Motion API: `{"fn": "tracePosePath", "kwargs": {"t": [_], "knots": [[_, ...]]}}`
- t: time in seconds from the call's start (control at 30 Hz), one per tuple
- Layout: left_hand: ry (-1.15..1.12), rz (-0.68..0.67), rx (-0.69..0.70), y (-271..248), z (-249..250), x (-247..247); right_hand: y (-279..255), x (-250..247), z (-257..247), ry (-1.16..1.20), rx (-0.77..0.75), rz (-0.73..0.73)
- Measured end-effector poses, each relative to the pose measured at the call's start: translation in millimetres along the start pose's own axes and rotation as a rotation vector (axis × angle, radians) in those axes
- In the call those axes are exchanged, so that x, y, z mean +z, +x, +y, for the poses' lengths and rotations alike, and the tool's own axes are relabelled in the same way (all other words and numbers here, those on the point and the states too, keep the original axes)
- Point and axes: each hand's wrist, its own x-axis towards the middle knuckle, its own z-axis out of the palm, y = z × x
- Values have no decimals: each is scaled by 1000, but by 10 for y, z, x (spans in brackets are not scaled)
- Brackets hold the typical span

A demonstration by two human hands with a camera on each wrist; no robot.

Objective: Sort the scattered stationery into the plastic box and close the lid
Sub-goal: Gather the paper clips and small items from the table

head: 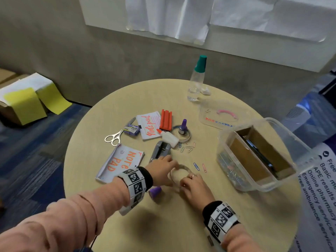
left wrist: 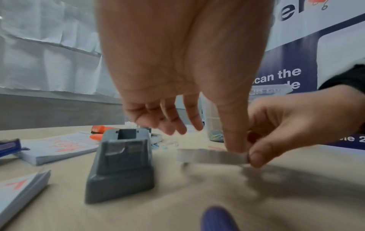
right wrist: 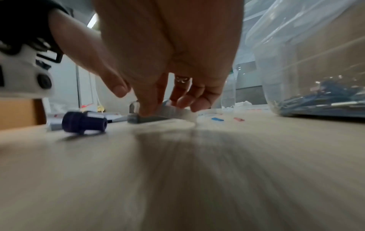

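- So, we're early-to-mid in the sort: the plastic box on the right of the table already holds paper clips in its near-left compartment, w/ cardboard dividers beside them.
- Its lid lies off, flat, far of the box, so closing isn't done yet.
- Still out, as far as we see: scissors, two note pads, glue bottle, orange item, purple ink bottle standing inside a second tape ring, tape dispenser, a few loose clips, purple cap.
- In hand now: a clear tape roll, near-centre, left of the box and well apart from it.
- Our left hand pinches the roll's left side w/ thumb down on it, other fingers loose and spread.
- Our right hand pinches the near-right rim btw thumb and fingertips; ring on one finger.
- Roll looks about level, just above or on the table; we can't tell which.
- Dispenser sits just far-left of the roll, touching our left fingers or nearly so.
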Motion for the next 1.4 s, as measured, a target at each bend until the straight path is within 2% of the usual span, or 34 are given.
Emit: {"fn": "tracePosePath", "kwargs": {"t": [0.07, 0.17, 0.3, 0.4, 0.53, 0.63, 0.8, 0.9, 1.03, 1.13, 1.2, 1.3, 1.4], "knots": [[43, 55, 76, 65, 52, -35, -19, -93, -6, 266, -33, 83], [-2, 146, 154, 154, 101, -118, -56, -268, 22, 684, 57, 218], [-355, 317, 38, 198, 65, -304, 31, -413, 184, 868, 227, 371], [-676, 468, -85, 159, -96, -480, 169, -419, 339, 814, 414, 407], [-1043, 554, -256, -15, -421, -618, 384, -325, 476, 549, 601, 300], [-1088, 607, -345, -160, -645, -605, 479, -261, 416, 351, 651, 196], [-1010, 628, -415, -337, -819, -490, 632, -184, 321, 211, 629, 193], [-1120, 607, -427, -349, -811, -458, 697, -190, 294, 134, 567, 117], [-1642, 577, -324, -280, -679, -576, 708, -213, 324, 61, 510, 38], [-1833, 537, -253, -178, -529, -672, 654, -175, 328, -3, 412, 52], [-1834, 470, -220, -80, -397, -710, 618, -162, 307, -14, 377, 69], [-1719, 378, -195, 69, -190, -743, 624, -175, 295, 27, 401, 74], [-1557, 349, -176, 202, 18, -729, 626, -188, 266, 10, 415, 38]]}}
